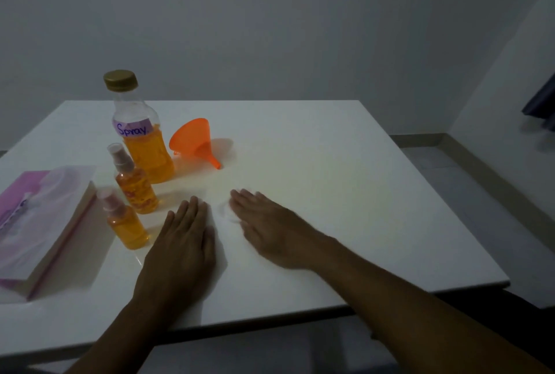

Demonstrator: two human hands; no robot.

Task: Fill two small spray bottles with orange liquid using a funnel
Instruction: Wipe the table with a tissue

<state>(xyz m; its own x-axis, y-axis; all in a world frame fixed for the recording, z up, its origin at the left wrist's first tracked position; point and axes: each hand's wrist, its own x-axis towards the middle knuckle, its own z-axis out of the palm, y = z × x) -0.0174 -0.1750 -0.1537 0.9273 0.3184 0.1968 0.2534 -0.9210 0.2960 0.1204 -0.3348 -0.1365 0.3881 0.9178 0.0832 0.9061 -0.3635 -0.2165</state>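
Both hands are lying flat, palms down, on the white square table (330,193), fingers stretched out and holding nothing. The left hand (183,241) is resting just beside the nearer small clear spray bottle of orange liquid (126,223), though the blur makes it hard to tell whether they are touching. The right hand (270,226) is lying apart from everything else, near the table's middle. The second small clear spray bottle (135,184), also holding orange liquid, is standing upright just behind the first, both with their pump tops on. Behind them a large clear plastic bottle with a gold cap (141,133) (its purple label reads "Spray") is standing about half full of orange liquid. The orange plastic funnel (192,140) is lying on its side to the right of it. A pink tissue pack (39,223) is sitting at the left edge.
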